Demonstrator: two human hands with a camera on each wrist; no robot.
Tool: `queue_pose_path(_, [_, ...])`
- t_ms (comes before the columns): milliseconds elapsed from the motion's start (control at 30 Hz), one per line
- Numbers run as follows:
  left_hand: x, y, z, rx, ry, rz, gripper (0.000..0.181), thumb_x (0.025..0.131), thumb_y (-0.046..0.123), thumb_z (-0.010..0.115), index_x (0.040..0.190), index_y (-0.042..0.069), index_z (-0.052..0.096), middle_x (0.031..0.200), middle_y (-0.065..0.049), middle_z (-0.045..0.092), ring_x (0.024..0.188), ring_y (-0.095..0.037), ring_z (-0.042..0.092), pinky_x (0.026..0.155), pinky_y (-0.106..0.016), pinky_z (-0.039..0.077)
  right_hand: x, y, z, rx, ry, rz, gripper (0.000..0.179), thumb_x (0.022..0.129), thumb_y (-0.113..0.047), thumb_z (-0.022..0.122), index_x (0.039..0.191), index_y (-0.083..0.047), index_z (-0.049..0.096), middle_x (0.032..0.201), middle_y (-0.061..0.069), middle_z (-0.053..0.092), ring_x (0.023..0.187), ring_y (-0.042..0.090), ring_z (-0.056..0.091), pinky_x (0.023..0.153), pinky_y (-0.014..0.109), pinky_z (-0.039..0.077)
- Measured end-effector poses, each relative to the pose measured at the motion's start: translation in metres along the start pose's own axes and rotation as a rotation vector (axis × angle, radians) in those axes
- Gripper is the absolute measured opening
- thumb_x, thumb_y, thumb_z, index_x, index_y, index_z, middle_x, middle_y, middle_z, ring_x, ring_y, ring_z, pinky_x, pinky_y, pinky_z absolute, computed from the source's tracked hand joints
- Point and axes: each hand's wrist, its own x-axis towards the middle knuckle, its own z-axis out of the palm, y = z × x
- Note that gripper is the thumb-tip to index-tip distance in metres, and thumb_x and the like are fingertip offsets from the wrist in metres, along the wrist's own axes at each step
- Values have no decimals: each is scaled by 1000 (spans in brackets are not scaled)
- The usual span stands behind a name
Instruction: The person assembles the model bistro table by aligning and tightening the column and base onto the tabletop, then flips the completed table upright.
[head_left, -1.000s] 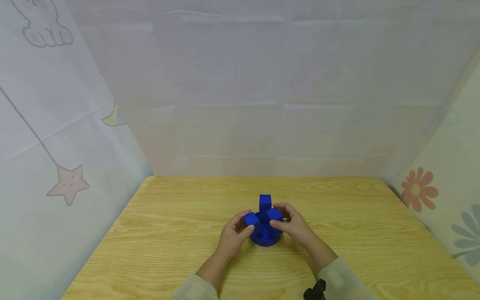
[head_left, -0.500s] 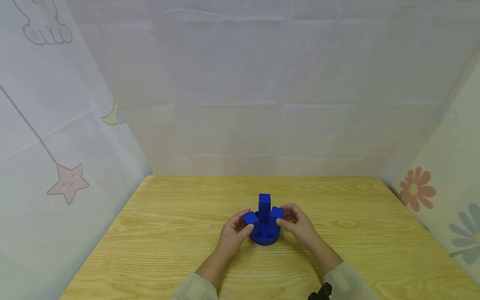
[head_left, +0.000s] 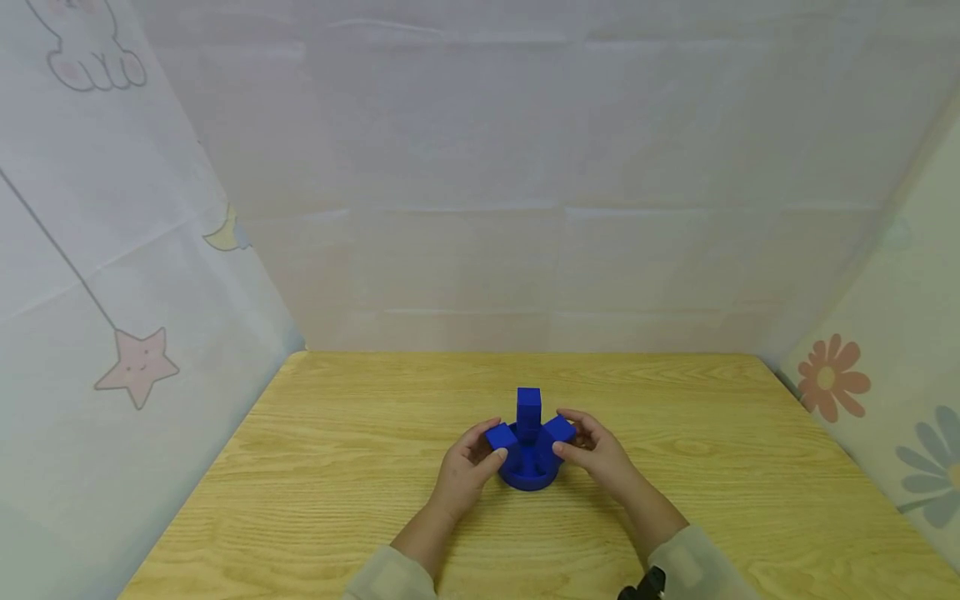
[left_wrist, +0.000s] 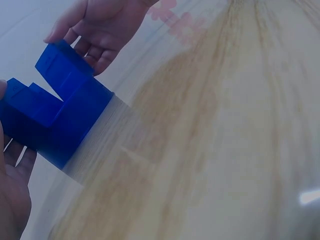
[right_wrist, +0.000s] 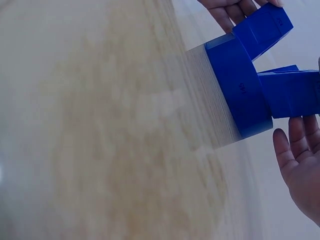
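A blue round base (head_left: 529,482) with low walls stands on the wooden table, with three blue blocks rising about its rim. The back block (head_left: 528,410) stands upright, with neither hand on it. My left hand (head_left: 463,477) pinches the left block (head_left: 501,436) between thumb and fingers. On the other side, thumb and fingers of my right hand (head_left: 606,460) grip the right block (head_left: 559,429), which leans outward over the rim. In the right wrist view, small dark marks show on the base's side (right_wrist: 235,90).
The wooden table (head_left: 337,467) reaches back to a pale cloth wall (head_left: 540,183). Printed cloth hangs at both sides, with a pink star (head_left: 138,367) at left and flowers at right. A black object (head_left: 647,583) sits at the right sleeve.
My right hand has moved a little to the right, taking the right block outward and turning it slightly. My left hand and the left and back blocks have hardly moved.
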Motion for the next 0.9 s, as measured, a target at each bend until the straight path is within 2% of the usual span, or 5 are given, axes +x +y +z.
queue_pose_path(167, [1,-1,0,-5,0,-2,46,90,5,67,135,3,56,131,-19,62,121,-27,59,94,-14,46,-2,-1,-2,38,-8,2,55,90,-17,71,140,-9,47,110,10,54,91,15,56,79,26,52])
queue_pose_path(367, [1,-2,-1,-2,0,2,47,90,6,67,135,1,55,131,-19,62,120,-26,59,95,-15,46,-4,0,0,29,37,12,52,89,-14,72,135,-5,49,111,11,55,91,14,55,80,25,51])
queue_pose_path(533, [0,-1,-1,-1,-9,-7,48,91,7,67,136,1,54,133,-19,60,123,-30,58,99,-20,47,-7,-1,3,33,74,11,46,89,-14,72,128,-4,50,122,14,59,106,16,57,85,23,51])
queue_pose_path(733, [0,-2,-2,9,-13,2,47,91,8,67,136,2,54,134,-19,60,124,-31,57,102,-27,47,-12,-2,5,91,66,7,47,90,-12,70,130,-2,47,120,17,61,104,16,60,85,21,51])
queue_pose_path(900, [0,-2,-2,7,-11,4,47,91,7,67,136,3,55,134,-19,60,124,-31,57,102,-26,48,-14,-1,6,90,91,13,45,90,-11,70,128,-2,49,119,16,62,104,15,60,85,21,52])
